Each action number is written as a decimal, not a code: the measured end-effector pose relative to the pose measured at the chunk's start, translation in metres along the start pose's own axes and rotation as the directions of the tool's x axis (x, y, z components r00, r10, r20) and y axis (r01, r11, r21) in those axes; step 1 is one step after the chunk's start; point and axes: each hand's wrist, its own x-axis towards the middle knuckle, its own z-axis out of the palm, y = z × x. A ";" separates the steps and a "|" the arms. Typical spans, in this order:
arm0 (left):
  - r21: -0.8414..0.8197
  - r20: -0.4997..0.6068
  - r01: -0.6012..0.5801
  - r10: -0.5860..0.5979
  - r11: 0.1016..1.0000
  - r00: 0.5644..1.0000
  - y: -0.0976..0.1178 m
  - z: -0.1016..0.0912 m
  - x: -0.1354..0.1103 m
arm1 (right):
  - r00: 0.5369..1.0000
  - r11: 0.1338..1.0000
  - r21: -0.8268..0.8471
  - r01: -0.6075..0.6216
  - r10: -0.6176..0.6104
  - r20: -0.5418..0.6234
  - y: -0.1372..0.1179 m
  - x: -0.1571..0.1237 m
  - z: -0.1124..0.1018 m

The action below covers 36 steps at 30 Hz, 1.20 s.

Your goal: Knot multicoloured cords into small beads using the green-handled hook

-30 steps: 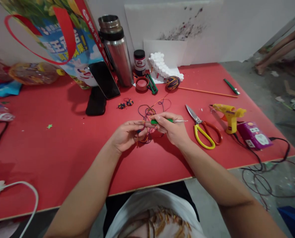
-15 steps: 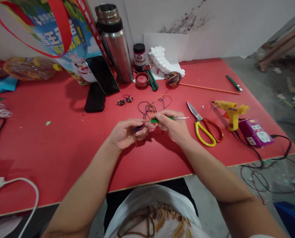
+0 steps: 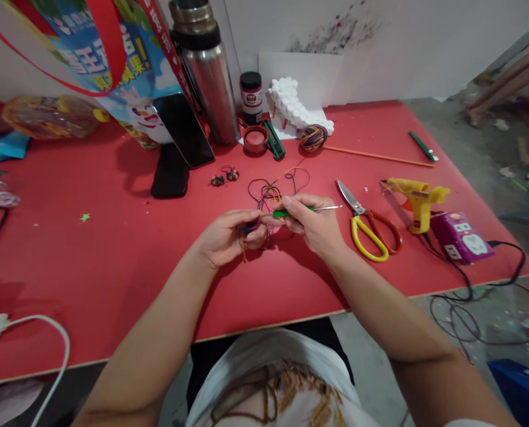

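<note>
My left hand (image 3: 230, 237) is closed around a small piece of dark multicoloured yarn work (image 3: 251, 226), mostly covered by the fingers, with a short orange tail hanging below. A crochet hook (image 3: 293, 212) with a green grip and metal ends lies in my right hand (image 3: 314, 222), held between thumb and fingers. Its thin shaft points right, and its other end is close to the left fingertips. Loose purple and orange yarn (image 3: 267, 188) lies tangled just beyond both hands. A wound yarn ball (image 3: 313, 137) sits farther back.
Scissors (image 3: 362, 219) lie right of my right hand, then a yellow glue gun (image 3: 418, 198) and a purple power box (image 3: 462, 237). Behind stand a phone (image 3: 183, 130), a steel flask (image 3: 211, 83) and a dark jar (image 3: 251, 98). Two small yarn pieces (image 3: 225, 177) lie left of the tangle.
The right hand and crochet hook have shifted very slightly relative to the left hand. The whole view has moved a little. Both hands keep their holds.
</note>
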 end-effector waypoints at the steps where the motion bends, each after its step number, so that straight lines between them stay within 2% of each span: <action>1: 0.010 -0.003 -0.015 0.015 1.000 1.000 0.000 0.000 0.000 | 1.000 1.000 0.001 0.001 -0.001 -0.003 0.000 0.000 0.000; 6: 0.024 -0.094 -0.109 0.111 0.994 0.989 -0.001 0.004 -0.001 | 0.997 1.000 0.015 0.023 -0.022 -0.068 -0.002 0.001 0.001; 10: 0.052 -0.186 -0.143 0.151 0.988 0.971 0.002 0.010 -0.004 | 0.997 0.997 0.058 0.049 -0.045 -0.068 -0.003 0.003 0.000; 14: 0.106 -0.177 -0.173 0.190 0.979 0.966 0.002 0.012 -0.005 | 0.996 0.995 0.094 0.039 -0.030 -0.090 -0.004 0.005 -0.001; 19: 0.216 -0.198 -0.251 0.294 0.943 0.935 -0.001 0.014 -0.005 | 0.995 0.990 0.141 0.030 -0.016 -0.098 -0.005 0.006 -0.001; 27: 0.291 -0.178 -0.268 0.328 0.918 0.928 -0.003 0.015 -0.006 | 0.998 0.989 0.149 -0.007 0.016 -0.061 -0.005 0.007 -0.002; 31: 0.295 -0.143 -0.280 0.332 0.914 0.932 -0.005 0.013 -0.007 | 0.999 0.987 0.156 0.043 -0.042 -0.009 -0.002 0.005 -0.002; 36: 0.307 -0.122 -0.274 0.324 0.911 0.938 -0.007 0.014 -0.006 | 0.991 0.991 0.014 0.130 -0.131 0.011 0.005 0.000 -0.006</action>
